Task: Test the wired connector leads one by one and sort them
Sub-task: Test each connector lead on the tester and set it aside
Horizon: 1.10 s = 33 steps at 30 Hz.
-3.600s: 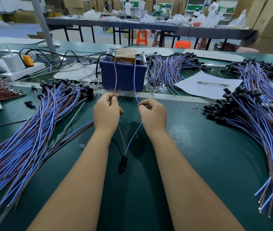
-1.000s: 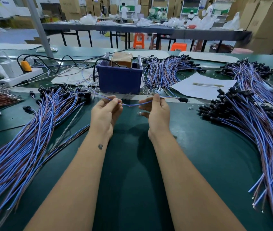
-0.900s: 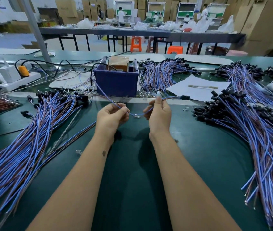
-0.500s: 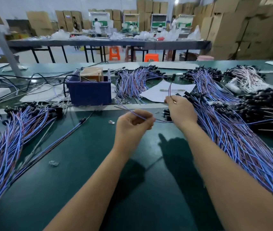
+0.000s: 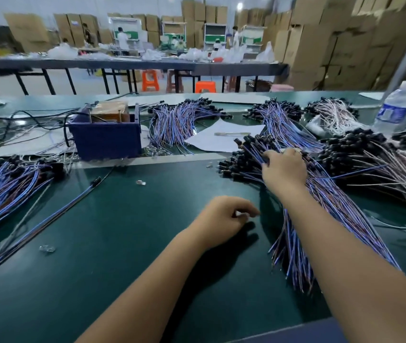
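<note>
My right hand [image 5: 283, 169] lies on top of the right-hand pile of blue-and-brown connector leads [image 5: 325, 209], fingers curled on a lead near the black connector ends. My left hand [image 5: 224, 219] hovers low over the green mat [image 5: 122, 243], fingers loosely curled and holding nothing. A blue box with a tester block [image 5: 105, 139] stands at the back centre. Another big pile of the same leads [image 5: 3, 189] lies at the left edge. One lone lead [image 5: 73, 201] lies diagonally on the mat.
More lead bundles [image 5: 179, 122] lie behind a white sheet of paper [image 5: 219, 137]. Pale-wired leads with black plugs [image 5: 382, 167] spread at far right beside a water bottle [image 5: 392, 110]. Small clear bits [image 5: 47, 248] dot the mat. Cables trail at back left.
The view has swung right. My right hand carried the lead from in front of the blue box over onto the right pile. My left hand let go of its wire ends and dropped back.
</note>
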{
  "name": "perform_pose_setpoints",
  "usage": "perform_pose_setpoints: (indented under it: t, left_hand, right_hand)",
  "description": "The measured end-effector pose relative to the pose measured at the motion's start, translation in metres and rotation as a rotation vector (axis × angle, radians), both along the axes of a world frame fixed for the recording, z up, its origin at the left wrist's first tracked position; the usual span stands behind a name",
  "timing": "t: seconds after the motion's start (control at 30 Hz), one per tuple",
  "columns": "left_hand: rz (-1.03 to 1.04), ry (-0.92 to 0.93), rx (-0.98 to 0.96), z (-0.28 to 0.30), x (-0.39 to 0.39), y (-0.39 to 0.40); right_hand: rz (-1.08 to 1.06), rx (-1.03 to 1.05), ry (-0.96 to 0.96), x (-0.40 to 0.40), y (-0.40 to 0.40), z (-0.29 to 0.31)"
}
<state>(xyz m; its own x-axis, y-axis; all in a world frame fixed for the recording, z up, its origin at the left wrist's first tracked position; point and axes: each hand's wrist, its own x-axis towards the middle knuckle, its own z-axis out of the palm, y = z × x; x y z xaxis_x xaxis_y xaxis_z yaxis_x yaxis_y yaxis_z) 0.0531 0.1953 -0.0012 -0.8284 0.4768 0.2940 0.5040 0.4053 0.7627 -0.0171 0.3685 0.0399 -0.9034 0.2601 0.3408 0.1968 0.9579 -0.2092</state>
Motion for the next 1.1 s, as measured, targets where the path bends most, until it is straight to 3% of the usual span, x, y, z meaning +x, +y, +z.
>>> perform_pose_setpoints:
  t: [0.13,0.3,0.43,0.53,0.63,0.77,0.83,0.93,1.0,1.1]
  left_hand:
    - [0.265,-0.042,0.154,-0.001,-0.015,-0.041]
    - [0.690,0.063,0.265,0.004,-0.024,-0.114]
    - [1.108,0.270,0.004,0.004,-0.024,-0.185]
    - [1.320,0.077,-0.271,0.000,-0.026,-0.222]
    - [1.345,-0.154,-0.407,0.002,-0.032,-0.230]
    - [1.312,-0.134,-0.460,-0.001,-0.038,-0.227]
    - [1.284,-0.028,-0.403,-0.001,-0.042,-0.227]
    - [1.161,0.296,-0.129,0.006,-0.045,-0.217]
    - [1.039,0.489,0.057,0.014,-0.041,-0.202]
    - [0.840,0.649,0.156,0.021,-0.032,-0.173]
  right_hand:
    - [0.114,0.012,0.187,0.003,-0.052,-0.003]
    - [0.384,-0.053,0.163,0.007,-0.138,-0.013]
    - [0.528,-0.258,0.067,0.010,-0.203,-0.025]
    - [0.586,-0.576,-0.038,0.012,-0.246,-0.030]
    - [0.603,-0.713,-0.077,0.013,-0.271,-0.037]
    - [0.637,-0.630,-0.034,0.011,-0.275,-0.050]
    - [0.674,-0.670,-0.004,0.011,-0.274,-0.050]
    - [0.723,-0.807,-0.034,0.014,-0.271,-0.045]
    - [0.772,-1.065,-0.143,0.016,-0.268,-0.039]
    - [0.834,-1.525,-0.299,0.013,-0.258,-0.028]
